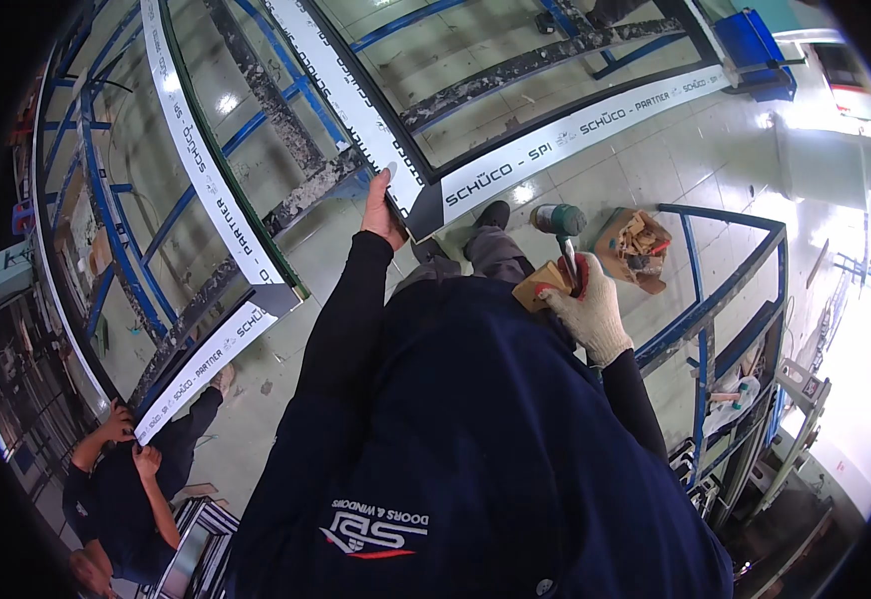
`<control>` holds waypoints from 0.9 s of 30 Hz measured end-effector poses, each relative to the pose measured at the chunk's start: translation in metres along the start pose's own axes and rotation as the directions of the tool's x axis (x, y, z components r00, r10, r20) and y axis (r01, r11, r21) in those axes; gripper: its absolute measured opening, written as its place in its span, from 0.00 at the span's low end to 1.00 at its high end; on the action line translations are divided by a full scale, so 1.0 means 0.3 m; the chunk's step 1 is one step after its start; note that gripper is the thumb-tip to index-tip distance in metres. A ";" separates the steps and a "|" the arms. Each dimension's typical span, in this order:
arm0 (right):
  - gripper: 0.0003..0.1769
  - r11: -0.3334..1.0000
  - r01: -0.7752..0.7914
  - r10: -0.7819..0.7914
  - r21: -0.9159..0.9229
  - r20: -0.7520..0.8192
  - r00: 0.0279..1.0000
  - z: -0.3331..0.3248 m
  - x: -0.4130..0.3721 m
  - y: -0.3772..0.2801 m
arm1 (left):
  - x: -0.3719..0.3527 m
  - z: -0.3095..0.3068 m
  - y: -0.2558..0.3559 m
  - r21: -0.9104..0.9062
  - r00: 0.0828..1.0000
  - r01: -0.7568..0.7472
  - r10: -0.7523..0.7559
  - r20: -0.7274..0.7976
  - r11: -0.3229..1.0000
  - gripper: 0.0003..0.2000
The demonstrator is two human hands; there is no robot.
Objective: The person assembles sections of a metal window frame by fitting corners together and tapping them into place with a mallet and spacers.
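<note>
My bare left hand [382, 212] grips the near corner of a door or window frame, its thumb on the profile's top face. White protective tape printed with brand lettering covers that frame [565, 137], and the corner is dark. In a knitted glove, my right hand [595, 317] is closed around a wooden block [539, 287] and the handle of a mallet. The mallet's green-and-black head [558, 220] points away from me, above the floor. My right fingers partly hide the handle and block.
A second taped frame [196, 150] lies to the left, where another person's hands [131, 439] touch its corner. Blue metal racks [715, 299] stand at the right and under the frames. A bag of wood scraps [635, 250] sits on the tiled floor.
</note>
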State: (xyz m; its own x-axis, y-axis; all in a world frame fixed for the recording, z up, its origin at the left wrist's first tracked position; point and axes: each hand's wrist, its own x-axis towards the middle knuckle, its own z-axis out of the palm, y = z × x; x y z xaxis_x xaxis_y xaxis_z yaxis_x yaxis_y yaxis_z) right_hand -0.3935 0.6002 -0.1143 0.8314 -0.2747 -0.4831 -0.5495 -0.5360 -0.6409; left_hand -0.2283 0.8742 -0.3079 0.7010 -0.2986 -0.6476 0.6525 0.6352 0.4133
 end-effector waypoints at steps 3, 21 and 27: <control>0.36 1.000 0.009 -0.009 -0.029 -0.004 1.000 -0.009 0.000 -0.014 | 0.007 -0.010 -0.007 -0.015 0.999 0.039 -0.039 0.010 0.999 0.32; 0.34 0.997 0.073 -0.074 -0.035 -0.032 0.997 -0.002 0.036 -0.023 | -0.111 0.041 -0.068 0.462 0.973 -0.104 0.185 -0.134 0.881 0.37; 0.31 0.994 0.109 -0.109 -0.004 -0.038 0.993 -0.024 0.033 -0.046 | -0.184 0.069 -0.083 0.405 0.983 -0.164 0.185 -0.012 0.899 0.34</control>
State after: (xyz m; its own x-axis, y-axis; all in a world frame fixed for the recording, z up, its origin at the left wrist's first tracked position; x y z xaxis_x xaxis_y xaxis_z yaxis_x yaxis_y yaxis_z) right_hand -0.3772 0.5992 -0.1060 0.8887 -0.2452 -0.3874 -0.4557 -0.5660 -0.6871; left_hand -0.2773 0.8601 -0.2692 0.8059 -0.1672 -0.5679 0.5884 0.3315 0.7375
